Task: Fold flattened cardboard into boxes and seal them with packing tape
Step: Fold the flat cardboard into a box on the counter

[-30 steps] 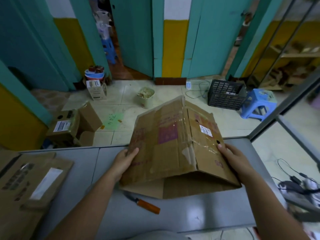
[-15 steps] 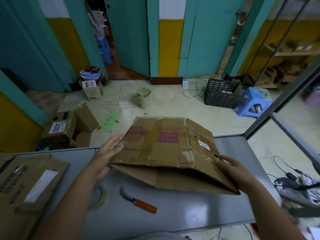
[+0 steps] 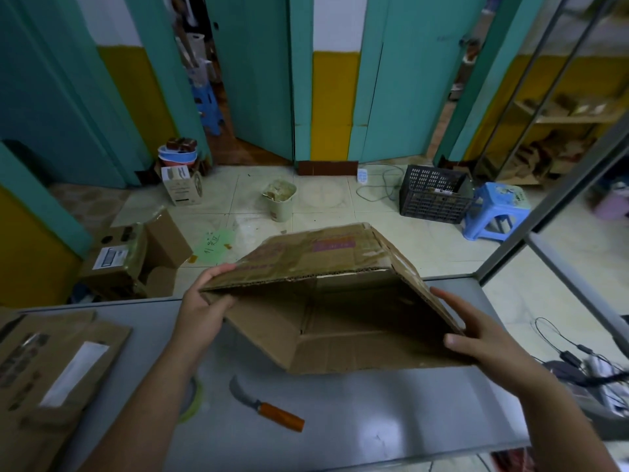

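Observation:
A worn brown cardboard box (image 3: 316,253) is held above the grey table (image 3: 374,420), half spread, its open mouth facing me and its inside visible. My left hand (image 3: 204,304) grips its left corner, thumb on top and fingers under. My right hand (image 3: 476,335) holds the right side panel, thumb inside the lower edge and fingers outside. A roll of clear tape (image 3: 192,400) lies on the table, partly hidden by my left forearm.
A curved knife with an orange handle (image 3: 269,408) lies on the table in front of me. Flattened cardboard (image 3: 51,376) is stacked at the left. On the floor beyond are boxes (image 3: 119,260), a bin (image 3: 280,201), a black crate (image 3: 432,194) and a blue stool (image 3: 497,211).
The box went from standing tilted on the table to lying level and lifted, and its panels have spread apart. My left hand moved up to the left corner; the right stayed on the right side.

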Demonstrator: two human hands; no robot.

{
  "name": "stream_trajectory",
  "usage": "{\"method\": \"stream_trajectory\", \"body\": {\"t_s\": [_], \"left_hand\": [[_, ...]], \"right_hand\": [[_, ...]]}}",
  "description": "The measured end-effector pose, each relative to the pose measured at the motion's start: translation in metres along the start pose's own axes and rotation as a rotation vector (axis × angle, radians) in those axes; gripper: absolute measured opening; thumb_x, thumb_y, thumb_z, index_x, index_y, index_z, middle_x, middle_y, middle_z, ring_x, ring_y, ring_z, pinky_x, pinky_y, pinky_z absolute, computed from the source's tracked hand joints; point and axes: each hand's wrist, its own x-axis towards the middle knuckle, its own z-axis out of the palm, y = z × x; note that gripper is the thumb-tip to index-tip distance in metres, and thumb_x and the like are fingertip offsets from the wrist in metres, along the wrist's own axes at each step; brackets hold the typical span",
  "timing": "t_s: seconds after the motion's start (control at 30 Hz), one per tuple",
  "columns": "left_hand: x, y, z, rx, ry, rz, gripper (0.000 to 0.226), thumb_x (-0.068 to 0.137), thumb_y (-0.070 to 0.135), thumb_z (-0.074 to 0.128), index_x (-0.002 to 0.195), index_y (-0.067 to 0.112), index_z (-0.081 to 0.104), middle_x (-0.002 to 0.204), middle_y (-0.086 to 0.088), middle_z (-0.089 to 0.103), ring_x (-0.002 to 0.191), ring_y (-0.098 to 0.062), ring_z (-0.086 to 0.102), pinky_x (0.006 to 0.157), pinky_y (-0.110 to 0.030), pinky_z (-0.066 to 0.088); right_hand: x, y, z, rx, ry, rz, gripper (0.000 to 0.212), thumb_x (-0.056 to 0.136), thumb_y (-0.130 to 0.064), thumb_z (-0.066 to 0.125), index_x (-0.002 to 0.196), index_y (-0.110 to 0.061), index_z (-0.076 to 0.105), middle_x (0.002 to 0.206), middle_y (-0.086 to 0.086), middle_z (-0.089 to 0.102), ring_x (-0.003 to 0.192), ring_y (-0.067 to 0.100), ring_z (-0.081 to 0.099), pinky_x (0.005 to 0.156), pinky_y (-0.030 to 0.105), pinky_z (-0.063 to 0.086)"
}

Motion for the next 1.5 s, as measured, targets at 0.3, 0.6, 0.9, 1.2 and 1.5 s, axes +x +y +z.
{"method": "stream_trajectory", "body": {"t_s": [0.3, 0.6, 0.9, 1.2, 1.5], "left_hand": [[-0.007, 0.056, 0.016, 0.076, -0.046, 0.100, 0.075, 0.091, -0.018, 0.056, 0.127, 0.048, 0.068, 0.125, 0.021, 0.070, 0.112, 0.004, 0.066, 0.085, -0.022, 0.057], [0.005, 0.131, 0.023, 0.234, -0.258, 0.229, 0.072, 0.103, -0.001, 0.058, 0.148, 0.055, 0.050, 0.122, 0.041, 0.067, 0.105, 0.015, 0.067, 0.087, -0.022, 0.059], [0.009, 0.130, 0.021, 0.170, -0.022, 0.150, 0.059, 0.104, 0.004, 0.057, 0.151, 0.039, 0.053, 0.124, 0.020, 0.070, 0.109, 0.004, 0.067, 0.087, -0.024, 0.051], [0.002, 0.133, 0.029, 0.179, -0.089, 0.131, 0.059, 0.107, 0.005, 0.053, 0.147, 0.048, 0.053, 0.120, 0.022, 0.072, 0.105, 0.000, 0.070, 0.093, -0.029, 0.054], [-0.006, 0.127, 0.027, 0.171, -0.162, 0.139, 0.060, 0.107, 0.008, 0.055, 0.144, 0.056, 0.054, 0.115, 0.031, 0.073, 0.101, 0.005, 0.070, 0.076, -0.018, 0.055]], "right_hand": [[0.005, -0.053, 0.017, 0.083, 0.214, -0.098, 0.043, 0.092, -0.052, 0.056, 0.135, -0.048, 0.062, 0.126, -0.014, 0.072, 0.114, 0.015, 0.071, 0.099, 0.042, 0.055], [0.009, -0.093, 0.008, 0.679, 0.288, 0.039, 0.046, 0.100, -0.030, 0.063, 0.132, 0.002, 0.053, 0.114, 0.038, 0.069, 0.097, 0.059, 0.070, 0.080, 0.051, 0.064], [-0.010, -0.072, -0.004, 0.159, 0.224, 0.253, 0.042, 0.103, -0.042, 0.054, 0.128, -0.009, 0.062, 0.095, 0.019, 0.078, 0.084, 0.041, 0.075, 0.064, 0.041, 0.059], [-0.004, -0.099, -0.012, -0.695, 0.632, -0.236, 0.115, 0.071, -0.033, 0.094, 0.159, -0.048, 0.022, 0.160, 0.000, 0.035, 0.144, 0.030, 0.038, 0.108, 0.052, 0.045], [0.048, -0.152, -0.021, -1.036, 0.413, -0.318, 0.028, 0.094, -0.041, 0.068, 0.121, -0.037, 0.070, 0.122, -0.010, 0.072, 0.123, 0.023, 0.062, 0.123, 0.061, 0.020]]}}
